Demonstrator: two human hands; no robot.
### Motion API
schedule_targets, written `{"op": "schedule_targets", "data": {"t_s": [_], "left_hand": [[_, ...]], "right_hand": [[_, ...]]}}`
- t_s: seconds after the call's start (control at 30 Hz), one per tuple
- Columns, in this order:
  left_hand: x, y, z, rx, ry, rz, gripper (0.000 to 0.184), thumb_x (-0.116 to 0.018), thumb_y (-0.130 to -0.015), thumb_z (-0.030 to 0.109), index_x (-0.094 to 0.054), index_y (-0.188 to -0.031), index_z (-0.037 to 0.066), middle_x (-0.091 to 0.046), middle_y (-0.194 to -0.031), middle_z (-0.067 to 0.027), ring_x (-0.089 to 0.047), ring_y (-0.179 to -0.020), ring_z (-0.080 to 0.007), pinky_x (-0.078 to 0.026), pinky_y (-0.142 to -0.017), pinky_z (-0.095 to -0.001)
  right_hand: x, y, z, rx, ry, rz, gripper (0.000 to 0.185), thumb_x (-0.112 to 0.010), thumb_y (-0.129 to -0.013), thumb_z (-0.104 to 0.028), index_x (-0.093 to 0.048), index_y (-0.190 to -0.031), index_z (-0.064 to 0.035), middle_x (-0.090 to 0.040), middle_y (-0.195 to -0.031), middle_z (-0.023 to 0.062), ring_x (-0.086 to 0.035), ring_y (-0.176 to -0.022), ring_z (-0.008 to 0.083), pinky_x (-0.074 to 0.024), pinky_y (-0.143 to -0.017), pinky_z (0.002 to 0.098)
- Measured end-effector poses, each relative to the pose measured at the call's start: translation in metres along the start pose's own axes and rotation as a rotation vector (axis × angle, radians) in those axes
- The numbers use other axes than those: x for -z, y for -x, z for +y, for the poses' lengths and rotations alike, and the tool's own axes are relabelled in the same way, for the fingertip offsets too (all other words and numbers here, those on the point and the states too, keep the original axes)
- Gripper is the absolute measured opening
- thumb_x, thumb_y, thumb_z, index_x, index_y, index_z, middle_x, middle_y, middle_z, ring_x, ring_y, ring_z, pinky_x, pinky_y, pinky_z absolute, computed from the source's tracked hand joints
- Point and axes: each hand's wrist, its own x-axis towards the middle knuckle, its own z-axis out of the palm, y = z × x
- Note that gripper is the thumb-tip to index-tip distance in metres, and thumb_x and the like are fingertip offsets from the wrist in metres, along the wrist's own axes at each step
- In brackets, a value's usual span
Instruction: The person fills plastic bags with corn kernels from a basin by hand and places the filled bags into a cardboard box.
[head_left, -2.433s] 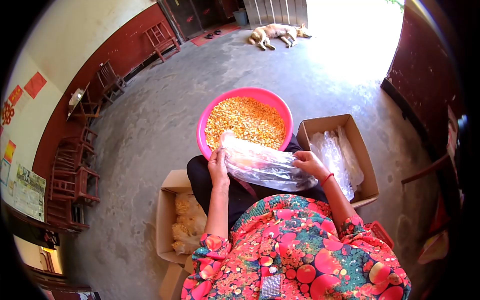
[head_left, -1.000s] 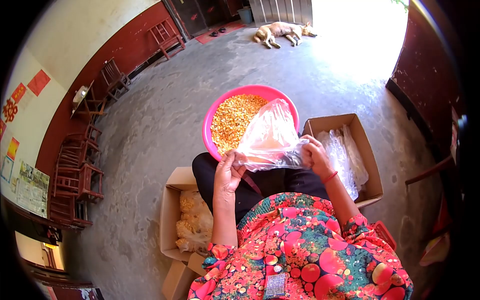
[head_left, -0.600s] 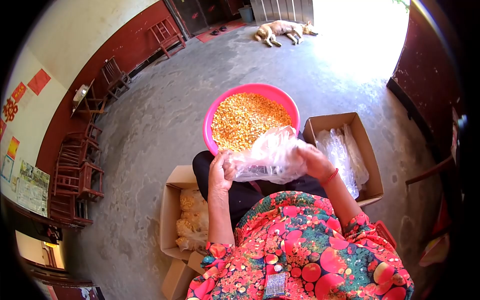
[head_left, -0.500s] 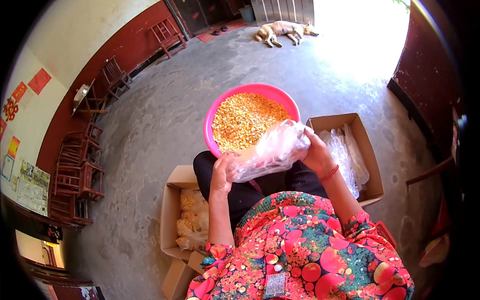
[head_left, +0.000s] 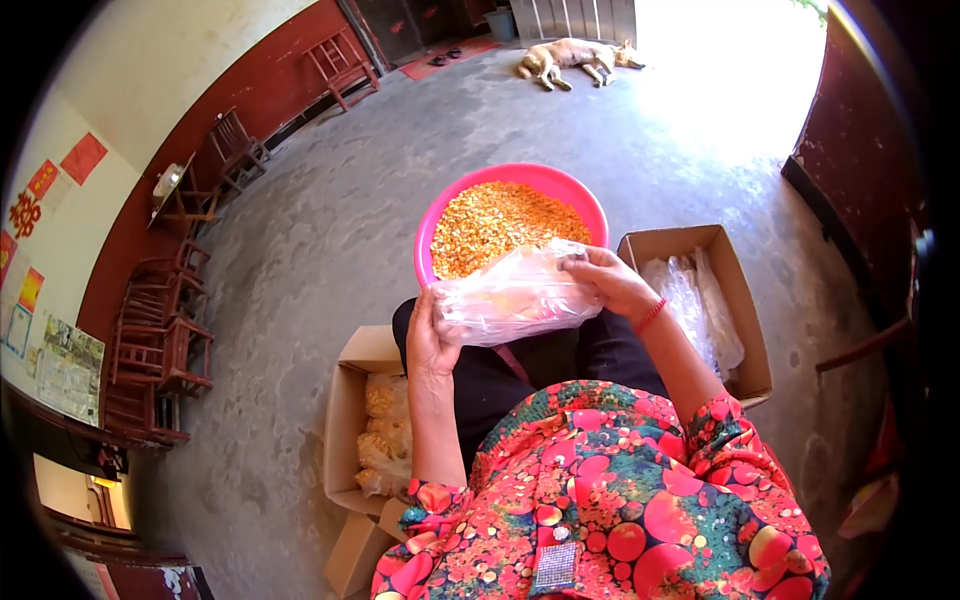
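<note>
Between my hands a clear plastic bag [head_left: 515,300] is stretched out over my lap, with no corn visible in it. My left hand [head_left: 430,335] grips its left end. My right hand [head_left: 612,283] pinches the upper right end, the thumb on top. Just beyond the bag stands a pink basin [head_left: 424,232] filled with loose yellow corn kernels [head_left: 500,225]; the bag covers part of its near rim. To my right, an open cardboard box [head_left: 748,320] holds more clear plastic bags [head_left: 700,310]. At my left, another cardboard box [head_left: 343,425] contains bags of corn [head_left: 385,435].
A dog [head_left: 575,60] lies on the concrete floor [head_left: 290,260] near the bright doorway. Wooden chairs [head_left: 160,350] line the left wall. Flaps of the left box stick out near my left sleeve. A dark red panel [head_left: 860,150] stands at the right.
My left hand has shifted its hold on the bag's left end and turned more upright. The bag is spread flatter between both hands. The view has moved slightly.
</note>
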Motion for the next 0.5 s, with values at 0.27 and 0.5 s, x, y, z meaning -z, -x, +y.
{"op": "schedule_targets", "data": {"t_s": [0.27, 0.5], "left_hand": [[-0.039, 0.014, 0.005, -0.038, -0.198, 0.106, 0.023, -0.053, -0.084, 0.024, -0.056, -0.095, 0.004, -0.06, -0.079, -0.0025, -0.056, -0.065, -0.0117, -0.049, -0.06, -0.0264], [-0.004, 0.001, -0.002, 0.019, -0.385, 0.086, 0.028, -0.052, -0.085, 0.03, -0.06, -0.082, 0.003, -0.058, -0.08, -0.0019, -0.053, -0.063, -0.0073, -0.047, -0.054, -0.0222]], "right_hand": [[0.013, -0.056, 0.007, -0.162, -0.139, 0.181, 0.025, -0.05, -0.085, -0.031, -0.054, -0.081, -0.0067, -0.045, -0.06, -0.0039, -0.038, -0.046, 0.0045, -0.0294, -0.039, 0.0207], [-0.028, -0.032, -0.012, 0.749, 1.011, 0.384, 0.046, -0.062, -0.073, -0.019, -0.046, -0.114, -0.0062, -0.047, -0.111, 0.017, -0.046, -0.105, 0.0314, -0.0378, -0.088, 0.0383]]}}
